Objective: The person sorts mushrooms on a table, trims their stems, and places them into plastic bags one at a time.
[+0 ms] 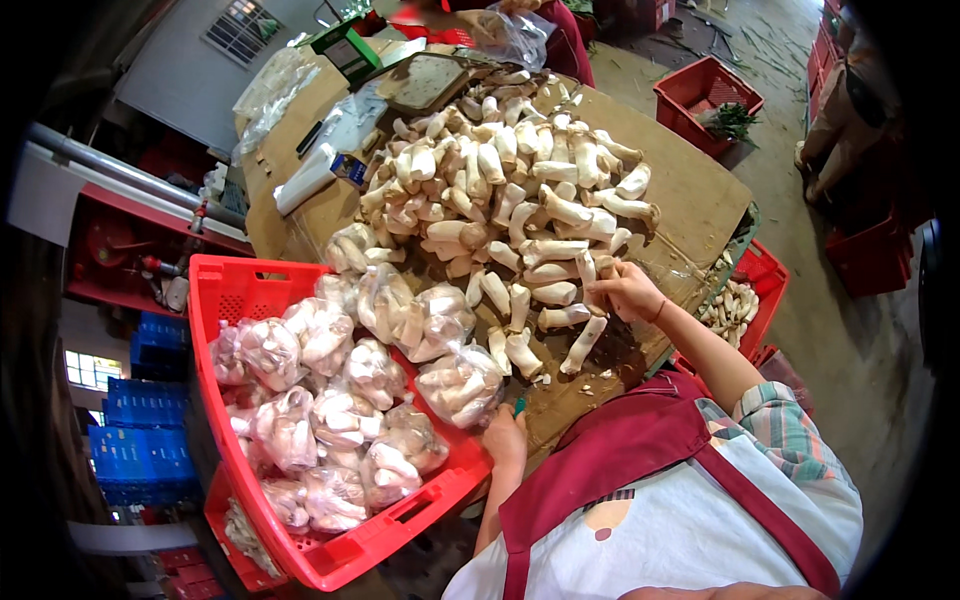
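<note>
A heap of king oyster mushrooms (520, 180) covers the middle of the cardboard-topped table (690, 150), with several lying loose along its near side. My right hand (632, 292) is at the heap's right edge, fingers closed around one mushroom (588, 270). Low by the table's near edge, my left hand (506, 436) is closed on a small green-tipped tool (519, 406); most of it is hidden, so its kind does not show. Left of that hand stands a red crate (335, 572) holding clear bags of mushrooms (287, 428). One filled bag (460, 384) leans at its edge beside my left hand.
On the far left of the table lie a plastic roll (305, 180), a small blue box (348, 168) and a shallow tray (422, 82). Another person (568, 42) stands across the table. Red crates (708, 98) rest on the floor to the right; one (768, 285) holds mushroom pieces.
</note>
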### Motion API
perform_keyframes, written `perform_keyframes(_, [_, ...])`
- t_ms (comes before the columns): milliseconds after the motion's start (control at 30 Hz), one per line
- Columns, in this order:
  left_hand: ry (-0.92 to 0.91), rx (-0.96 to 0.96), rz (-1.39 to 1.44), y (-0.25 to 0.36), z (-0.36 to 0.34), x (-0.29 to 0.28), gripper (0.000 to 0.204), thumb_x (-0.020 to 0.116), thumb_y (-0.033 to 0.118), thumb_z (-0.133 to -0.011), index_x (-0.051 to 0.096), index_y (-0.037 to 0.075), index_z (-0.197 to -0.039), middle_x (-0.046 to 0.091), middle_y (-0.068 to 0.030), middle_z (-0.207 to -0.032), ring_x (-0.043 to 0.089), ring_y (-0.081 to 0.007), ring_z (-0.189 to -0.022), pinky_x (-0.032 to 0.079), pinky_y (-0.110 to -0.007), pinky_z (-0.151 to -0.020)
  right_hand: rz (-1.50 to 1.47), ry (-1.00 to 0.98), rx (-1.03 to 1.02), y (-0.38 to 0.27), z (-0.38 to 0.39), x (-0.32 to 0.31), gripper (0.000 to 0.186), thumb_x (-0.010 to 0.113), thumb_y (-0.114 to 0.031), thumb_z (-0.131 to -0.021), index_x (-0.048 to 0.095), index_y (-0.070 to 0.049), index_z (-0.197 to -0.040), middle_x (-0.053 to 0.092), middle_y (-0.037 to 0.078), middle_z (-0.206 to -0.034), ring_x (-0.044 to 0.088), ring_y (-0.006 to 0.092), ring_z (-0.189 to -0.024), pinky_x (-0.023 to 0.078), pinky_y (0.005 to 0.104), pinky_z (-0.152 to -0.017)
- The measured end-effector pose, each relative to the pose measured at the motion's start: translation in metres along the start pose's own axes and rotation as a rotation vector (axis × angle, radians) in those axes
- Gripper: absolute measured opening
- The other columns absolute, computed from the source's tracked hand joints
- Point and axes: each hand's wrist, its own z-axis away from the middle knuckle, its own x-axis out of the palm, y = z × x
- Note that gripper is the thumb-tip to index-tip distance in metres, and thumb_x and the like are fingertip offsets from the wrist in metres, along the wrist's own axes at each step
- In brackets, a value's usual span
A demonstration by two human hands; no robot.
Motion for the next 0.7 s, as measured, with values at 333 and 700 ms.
perform_keyframes(333, [-0.288, -0.167, 1.132, 0.035, -0.009, -0.049, 0.015, 0.052, 0.011, -0.095, 0.04, 0.001, -0.095, 0.059, -0.0147, -0.072, 0.064, -0.0231, -0.069, 0.047, -0.035, -0.058, -0.388, -0.145, 0.251, 0.001, 0.031, 0.015, 0.024, 0.068, -0.022, -0.085, 0.062, -0.002, -0.099, 0.064, 0.004, -0.084, 0.06, 0.0095, -0.067, 0.048, 0.0224, -0.058])
perform_keyframes(700, [0.281, 0.392, 0.358, 0.097, -0.046, -0.078, 0.022, 0.048, 0.018, -0.097, 0.052, 0.002, -0.111, 0.061, -0.0199, -0.097, 0.06, -0.0376, -0.086, 0.046, -0.045, -0.071, -0.193, -0.268, 0.239, -0.025, 0.062, 0.055, 0.021, 0.073, -0.011, -0.08, 0.063, 0.002, -0.092, 0.063, 0.003, -0.082, 0.06, 0.0118, -0.071, 0.053, 0.0288, -0.06])
